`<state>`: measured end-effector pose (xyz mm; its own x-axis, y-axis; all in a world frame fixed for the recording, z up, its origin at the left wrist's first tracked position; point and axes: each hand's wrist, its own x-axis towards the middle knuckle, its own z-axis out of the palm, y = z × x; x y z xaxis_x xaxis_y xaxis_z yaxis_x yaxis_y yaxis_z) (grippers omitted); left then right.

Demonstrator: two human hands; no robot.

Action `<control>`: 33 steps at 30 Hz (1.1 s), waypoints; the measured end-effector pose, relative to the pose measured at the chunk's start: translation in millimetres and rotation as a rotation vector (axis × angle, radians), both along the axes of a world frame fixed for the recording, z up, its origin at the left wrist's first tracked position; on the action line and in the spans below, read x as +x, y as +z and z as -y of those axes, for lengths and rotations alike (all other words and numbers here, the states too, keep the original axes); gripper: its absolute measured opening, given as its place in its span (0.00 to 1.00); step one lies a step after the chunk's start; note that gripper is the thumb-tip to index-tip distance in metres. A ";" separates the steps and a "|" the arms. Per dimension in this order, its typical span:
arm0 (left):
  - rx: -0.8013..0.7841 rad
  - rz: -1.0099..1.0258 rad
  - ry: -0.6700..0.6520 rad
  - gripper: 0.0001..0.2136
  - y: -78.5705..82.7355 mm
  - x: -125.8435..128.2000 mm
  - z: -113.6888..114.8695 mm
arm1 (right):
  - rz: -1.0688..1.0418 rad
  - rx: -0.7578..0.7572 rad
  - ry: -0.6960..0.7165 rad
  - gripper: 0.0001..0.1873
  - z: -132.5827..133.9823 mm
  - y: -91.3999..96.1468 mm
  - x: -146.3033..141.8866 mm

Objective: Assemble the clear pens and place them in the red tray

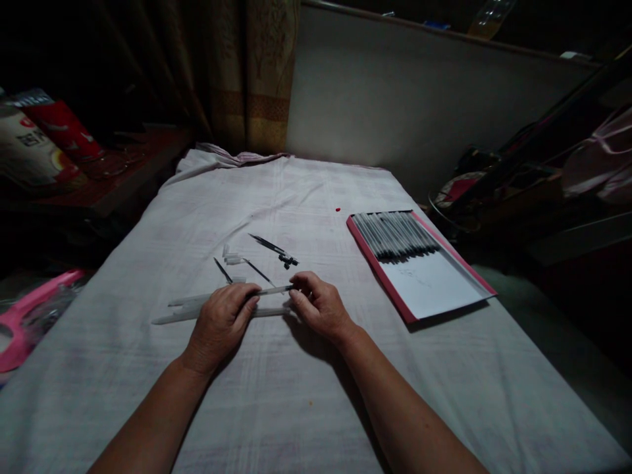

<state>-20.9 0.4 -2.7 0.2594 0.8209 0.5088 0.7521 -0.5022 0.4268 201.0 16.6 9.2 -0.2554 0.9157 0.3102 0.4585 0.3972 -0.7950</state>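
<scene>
Between my two hands a pen (274,289) with a translucent barrel is held level, just above the cloth. My left hand (220,322) pinches one end of it. At the other, dark end, the fingertips of my right hand (320,304) are closed on the pen. Translucent pen barrels (180,312) lie under and beside my left hand. Just beyond sit clear pen caps (232,257), dark ink refills (266,243) and several small black plugs (286,260). Another refill (257,270) lies close to my fingers.
A pink-edged box lid (395,289) at the right holds a row of pens (395,234). A small red piece (338,209) lies on the pale checked cloth (276,408). A dark side table (113,184) with packages stands left, near a pink plastic object (29,322).
</scene>
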 end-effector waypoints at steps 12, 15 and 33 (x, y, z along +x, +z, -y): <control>-0.032 0.004 0.014 0.11 1.0 0.1 0.4 | 0.011 0.007 0.030 0.09 -0.2 -2.9 1.8; -0.040 0.000 0.012 0.11 1.1 -0.2 0.4 | 0.031 -0.018 0.024 0.09 -0.3 -2.7 1.9; 0.036 -0.029 -0.016 0.10 3.0 0.4 0.7 | 0.058 -0.011 0.045 0.08 0.1 -2.8 2.7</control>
<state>-20.5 -0.3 0.3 0.2872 0.7981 0.5297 0.7556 -0.5287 0.3867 203.7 16.5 6.4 -0.3135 0.9063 0.2834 0.4861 0.4096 -0.7720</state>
